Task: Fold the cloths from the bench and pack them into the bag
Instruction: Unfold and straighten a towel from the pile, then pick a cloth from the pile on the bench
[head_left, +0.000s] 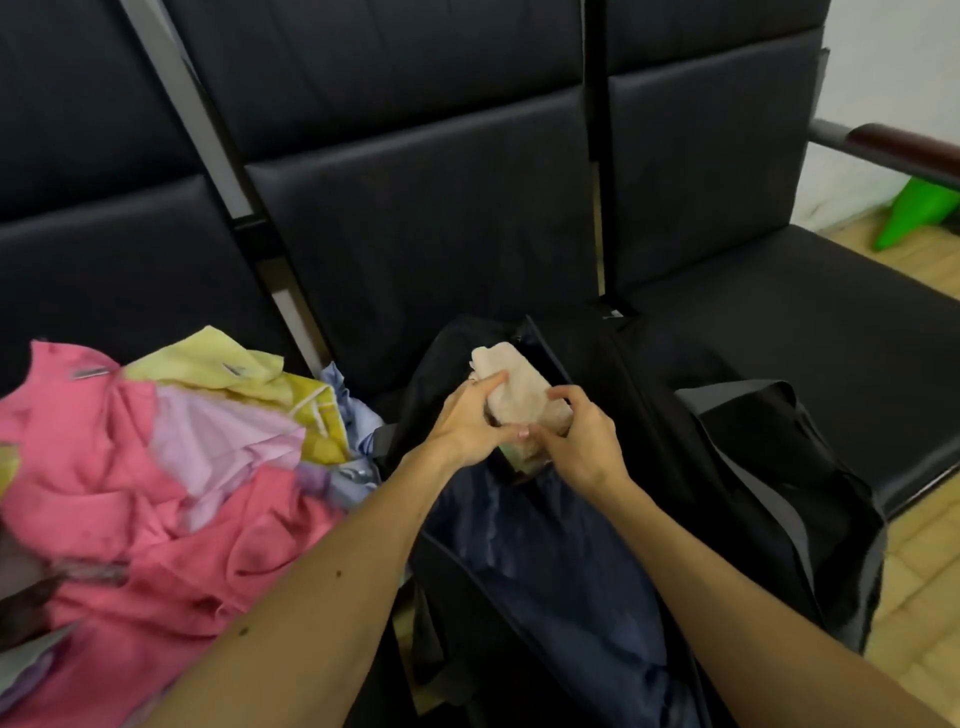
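Nearest the camera, two bare forearms reach forward over the bag (561, 582), a dark one with a navy lining that lies open on the bench (426, 234). Both hands meet at the far end of its mouth on one folded beige cloth (519, 387). The left hand (465, 423) grips the cloth's left side, fingers curled over the top edge and thumb along the near end. The right hand (587, 441) grips the right side, fingers bent over the top and thumb pressed to the near end, its tip touching the left thumb. The cloth is a thick, tight bundle, tilted with its far end higher. It is held in the bag's opening, and whether it rests on anything below cannot be told. Just under the thumbs a sliver of pale green fabric shows inside the bag; the rest of the inside is in shadow. The bag's black lid (753, 431) is thrown back to the right, with a grey strap (779, 499) hanging down it. Left of the bag, touching its side, a loose pile (156, 467) of pink, lilac, yellow and pale blue cloths covers the next seat. Beyond, the bench's dark padded backs rise. At far right are an armrest (904, 145), a green thing (914, 213) and pale floor (919, 587)
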